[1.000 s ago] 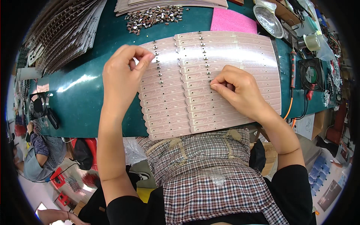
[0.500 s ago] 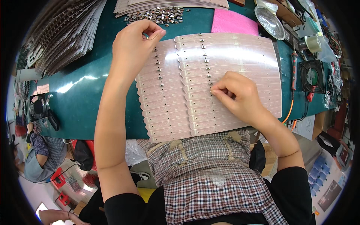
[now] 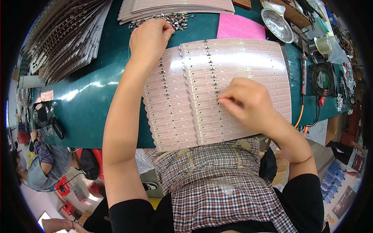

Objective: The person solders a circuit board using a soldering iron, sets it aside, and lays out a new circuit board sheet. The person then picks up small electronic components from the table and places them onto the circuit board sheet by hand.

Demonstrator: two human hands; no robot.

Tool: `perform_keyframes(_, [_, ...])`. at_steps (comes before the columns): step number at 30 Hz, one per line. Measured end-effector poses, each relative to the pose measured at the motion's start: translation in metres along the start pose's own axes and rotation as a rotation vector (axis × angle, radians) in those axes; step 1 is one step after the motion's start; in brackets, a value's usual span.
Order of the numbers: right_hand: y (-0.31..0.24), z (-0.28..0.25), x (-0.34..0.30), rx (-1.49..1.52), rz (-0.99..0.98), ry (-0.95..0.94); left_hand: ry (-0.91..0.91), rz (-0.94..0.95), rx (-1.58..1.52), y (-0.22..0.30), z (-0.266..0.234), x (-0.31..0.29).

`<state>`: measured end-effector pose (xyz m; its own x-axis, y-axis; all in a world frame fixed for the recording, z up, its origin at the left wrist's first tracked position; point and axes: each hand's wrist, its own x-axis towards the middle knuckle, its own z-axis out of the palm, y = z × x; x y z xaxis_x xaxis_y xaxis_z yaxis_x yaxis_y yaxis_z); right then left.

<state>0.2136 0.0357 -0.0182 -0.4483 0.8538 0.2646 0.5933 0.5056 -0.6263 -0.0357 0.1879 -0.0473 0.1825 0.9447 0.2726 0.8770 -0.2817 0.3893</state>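
Observation:
Two side-by-side stacks of pale pink circuit board strips [image 3: 171, 134] lie in front of me, fanned in overlapping rows. Small metal connectors [image 3: 212, 69] sit in a column on the upper rows of each stack; lower rows show only dark dots. My right hand [image 3: 248, 104] is pinched over the right stack, fingertips at a dot just below the last connector; whatever is between them is too small to make out. My left hand [image 3: 150, 40] is closed at the near edge of a pile of loose metal connectors [image 3: 179, 21], covering part of it. Its fingertips' contents are hidden.
More strip boards [image 3: 182, 5] are stacked behind the pile, and a fanned stack [image 3: 74, 39] stands far left. A pink foam sheet [image 3: 241, 27], metal dish [image 3: 277, 25], soldering iron [image 3: 304, 75] and black fan [image 3: 323, 79] line the right. Another person [image 3: 40, 165] sits left.
My left hand has shifted right, toward the connector pile, its fingers now closer together. My right hand stays pinched near the same row. The whole view has moved slightly.

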Motion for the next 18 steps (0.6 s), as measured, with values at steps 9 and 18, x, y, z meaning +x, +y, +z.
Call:
perform_keyframes(9, [0.060,0.000,0.130,-0.026,0.128,0.086,-0.048,0.017,0.038,0.001,-0.011,0.000])
perform_keyframes(18, [0.080,0.041,0.178,-0.299,0.189,-0.063,-0.226,-0.215,-0.499,0.006,-0.069,-0.074])
